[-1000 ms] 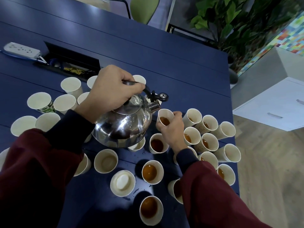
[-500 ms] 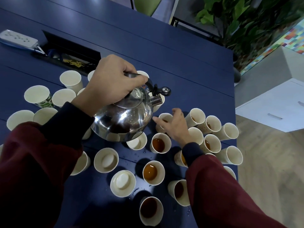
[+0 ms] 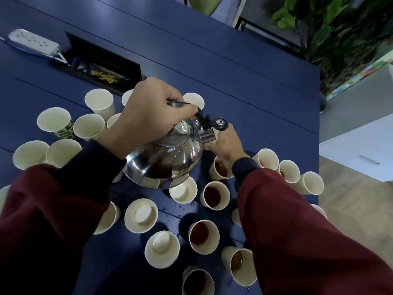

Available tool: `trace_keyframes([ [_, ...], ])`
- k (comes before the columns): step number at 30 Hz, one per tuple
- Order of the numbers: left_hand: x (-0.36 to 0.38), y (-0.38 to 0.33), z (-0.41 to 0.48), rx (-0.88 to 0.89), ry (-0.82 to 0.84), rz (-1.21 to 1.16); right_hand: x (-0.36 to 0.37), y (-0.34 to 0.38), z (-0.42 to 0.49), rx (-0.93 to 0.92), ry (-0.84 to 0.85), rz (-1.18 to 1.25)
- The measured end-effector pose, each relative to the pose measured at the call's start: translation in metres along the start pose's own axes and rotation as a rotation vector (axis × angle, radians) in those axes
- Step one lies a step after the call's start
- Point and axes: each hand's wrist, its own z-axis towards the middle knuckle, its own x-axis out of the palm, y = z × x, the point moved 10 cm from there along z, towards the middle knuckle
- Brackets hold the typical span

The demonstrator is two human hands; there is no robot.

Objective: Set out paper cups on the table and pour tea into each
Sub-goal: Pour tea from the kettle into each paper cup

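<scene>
Tea-filled paper cups stand nearest us on the blue table, with empty cups just beside them. Over the middle cups, our left hand clenches the handle of the steel kettle. Our right hand lies just past the spout, and we cannot tell whether it grasps anything. Farther off lies a power strip.

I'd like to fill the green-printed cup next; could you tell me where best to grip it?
I would grip the green-printed cup round its side wall below the rim, coming from the left: it stands upright, and other cups crowd its right and near sides.
</scene>
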Motion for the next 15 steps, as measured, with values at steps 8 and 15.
trace_keyframes([
  [8, -0.006, 0.001, -0.001, -0.018, -0.018, 0.009, -0.025, 0.015, -0.019, -0.066, -0.204, 0.166],
  [15, -0.018, -0.021, -0.015, 0.041, -0.030, 0.012, -0.058, 0.029, -0.081, -0.169, -0.290, 0.323],
])
